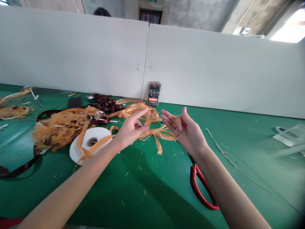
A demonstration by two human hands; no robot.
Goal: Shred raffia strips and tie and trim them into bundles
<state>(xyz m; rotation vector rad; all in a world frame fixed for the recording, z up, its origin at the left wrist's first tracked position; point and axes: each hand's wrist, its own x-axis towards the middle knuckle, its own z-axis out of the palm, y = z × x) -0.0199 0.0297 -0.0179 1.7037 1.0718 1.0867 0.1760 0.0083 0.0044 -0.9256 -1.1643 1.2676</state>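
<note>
Pinching an orange ribbon strip (148, 120) above the bench (143, 190) with your left hand (130, 128), you are holding your right hand (192, 133) loosely spread, while a frayed bundle (135, 111) is already lying beyond and the spooled ribbon (82, 135) is lying unfrayed.

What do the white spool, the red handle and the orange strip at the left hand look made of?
White spool: perhaps plastic or card, matte, its face even and unshiny.
Red handle: likely plastic-coated, glossy, with faint highlights.
Orange strip: thin, seemingly translucent, perhaps sheer fabric; weave too blurred to tell.
</note>
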